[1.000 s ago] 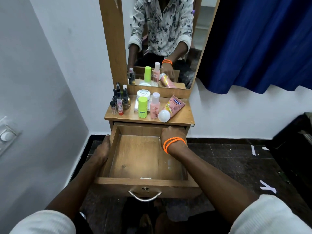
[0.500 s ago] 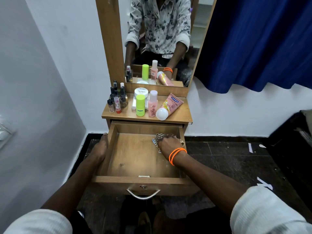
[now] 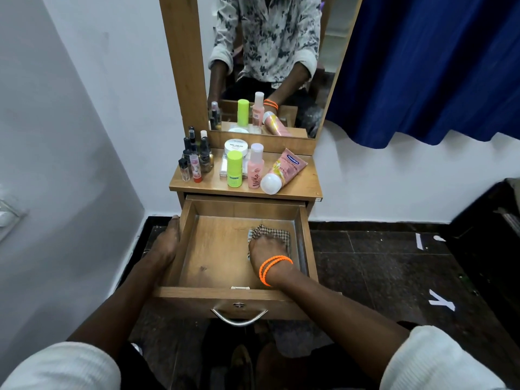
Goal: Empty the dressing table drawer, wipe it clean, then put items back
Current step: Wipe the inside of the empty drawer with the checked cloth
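Already emptied: drawer (image 3: pixel 213 249) pulled fully out toward the near side, bare wooden floor showing, only a checked cloth (image 3: pixel 271 233) inside at the far right. Emptying judged done, wiping under way, refilling not yet started. On the table top (image 3: pixel 306 185) above, everything waiting to go back: pink tube (image 3: pixel 284 171) lying on its side at the right with its white cap toward the near edge, pink bottle (image 3: pixel 256 167) and green bottle (image 3: pixel 235 170) upright in the middle, white jar (image 3: pixel 236 146) behind them, cluster of small nail polish bottles (image 3: pixel 194 160) at the left. Left hand (image 3: pixel 166 243) laid along the outside of the drawer's left wall, fingers extended toward the far end, steadying it. Right hand (image 3: pixel 267 250), orange bands at the wrist, pressing down on the cloth against the drawer floor near the right wall; fingers hidden underneath, so flat or curled cannot be told. Left and near parts of the floor probably still to be wiped.
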Demonstrator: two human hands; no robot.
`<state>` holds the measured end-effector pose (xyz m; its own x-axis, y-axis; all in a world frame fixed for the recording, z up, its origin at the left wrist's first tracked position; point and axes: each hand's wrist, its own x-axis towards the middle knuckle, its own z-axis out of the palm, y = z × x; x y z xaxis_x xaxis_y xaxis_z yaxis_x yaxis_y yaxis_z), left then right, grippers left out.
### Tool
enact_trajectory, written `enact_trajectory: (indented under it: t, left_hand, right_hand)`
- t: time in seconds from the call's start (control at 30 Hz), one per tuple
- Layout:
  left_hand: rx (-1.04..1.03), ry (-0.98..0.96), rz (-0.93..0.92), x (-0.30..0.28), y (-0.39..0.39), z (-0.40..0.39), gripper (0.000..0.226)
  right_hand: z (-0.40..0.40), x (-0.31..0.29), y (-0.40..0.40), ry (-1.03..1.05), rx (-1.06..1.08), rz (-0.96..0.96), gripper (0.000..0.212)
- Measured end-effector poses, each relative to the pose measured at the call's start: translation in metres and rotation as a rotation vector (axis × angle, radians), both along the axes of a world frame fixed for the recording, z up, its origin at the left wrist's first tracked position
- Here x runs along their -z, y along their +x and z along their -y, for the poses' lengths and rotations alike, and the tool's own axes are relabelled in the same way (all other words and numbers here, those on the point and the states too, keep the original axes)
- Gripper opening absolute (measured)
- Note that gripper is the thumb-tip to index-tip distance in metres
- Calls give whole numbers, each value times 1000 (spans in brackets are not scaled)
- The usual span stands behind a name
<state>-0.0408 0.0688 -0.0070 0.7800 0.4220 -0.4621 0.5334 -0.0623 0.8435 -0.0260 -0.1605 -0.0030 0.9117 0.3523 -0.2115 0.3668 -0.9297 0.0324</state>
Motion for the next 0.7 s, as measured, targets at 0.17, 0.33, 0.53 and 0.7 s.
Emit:
enact_trajectory:
  t: [0.17, 0.33, 0.53, 0.7]
  left_hand:
    - [2, -2, 4, -1, 1, -2, 57]
    - [-30, 9, 5, -3, 1, 3, 59]
    - [-20, 44, 20, -4, 1, 5, 50]
    - [-62, 12, 25, -4, 4, 7, 47]
  right_hand:
    - [-3, 4, 22, 173, -162, -17, 36]
    - [-48, 8, 19, 273, -438, -91, 51]
    - [-75, 11, 33, 256, -349, 43, 52]
    - [-77, 19, 34, 248, -301, 141, 49]
